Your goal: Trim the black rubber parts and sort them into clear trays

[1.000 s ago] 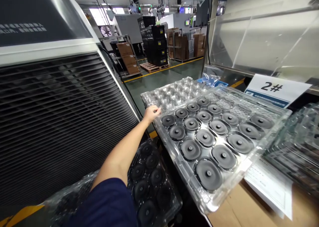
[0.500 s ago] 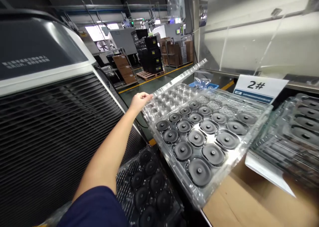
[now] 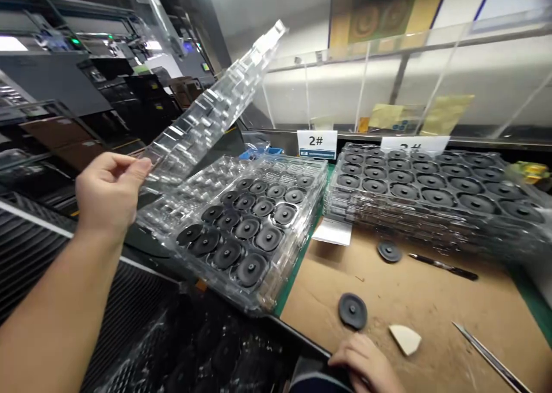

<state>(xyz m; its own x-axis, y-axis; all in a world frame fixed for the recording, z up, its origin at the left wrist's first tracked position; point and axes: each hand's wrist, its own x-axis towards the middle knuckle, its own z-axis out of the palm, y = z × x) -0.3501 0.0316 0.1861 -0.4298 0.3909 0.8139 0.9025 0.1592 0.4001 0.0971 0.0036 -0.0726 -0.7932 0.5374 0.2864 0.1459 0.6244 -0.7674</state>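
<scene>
Now, your left grip (image 3: pixel 107 192) clamped on one empty tray (image 3: pixel 207 111), right grip (image 3: pixel 366 361) unclear whether closed, two loose discs (image 3: pixel 352 311) on cardboard surface (image 3: pixel 431 301), two tray stacks (image 3: pixel 409 215), factory hall.

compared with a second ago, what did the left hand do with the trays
The left hand, which earlier only touched a tray corner, has pinched the empty clear tray in its fingers and lifted it, tilted steeply up. The right hand has come into view, resting near a loose black disc. The filled tray of black discs stays flat where it was.
</scene>
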